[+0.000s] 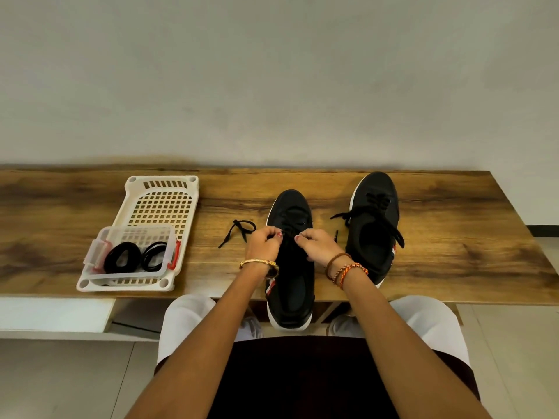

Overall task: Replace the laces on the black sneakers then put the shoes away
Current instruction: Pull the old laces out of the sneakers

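Note:
Two black sneakers stand on a wooden table (90, 207), toes pointing away from me. The nearer sneaker (291, 285) lies in the middle, its heel hanging over the table's front edge. Over its lace area, my left hand (263, 244) and my right hand (317, 244) each pinch a strand of its black lace. One end of that lace (239, 229) trails loose on the table to the left. The other sneaker (375, 225) stands to the right, its black lace slack and spilling over its sides.
At the left sits a white perforated tray (165, 201). On its near end stands a clear plastic box (133, 252) with red clips, holding coiled black laces (122, 257). A plain wall rises right behind the table. My knees are under the front edge.

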